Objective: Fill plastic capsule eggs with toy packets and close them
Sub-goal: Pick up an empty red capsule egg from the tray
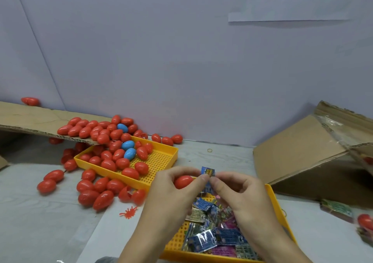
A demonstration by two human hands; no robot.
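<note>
Nearest the camera, a yellow perforated tray holds a loose pile of foil toy packets, blue, pink and silvery, overlapping each other. Above that tray both hands meet. The left hand curls around a red capsule egg, which sits in its palm, while its thumb and forefinger pinch the lower edge of a small blue toy packet. The right hand pinches the same packet from the other side, fingertips touching those of the left, so the packet stands up between them just beside the egg.

To the left on the grey table lies a small red rubbery spider toy, and past it a scatter of closed red eggs, with one lying split open. Beyond, a second yellow tray carries more red eggs and two blue eggs, some spilling from a cardboard flap. A rubber band lies further back. At the right stands a tilted cardboard box, with another packet near it
</note>
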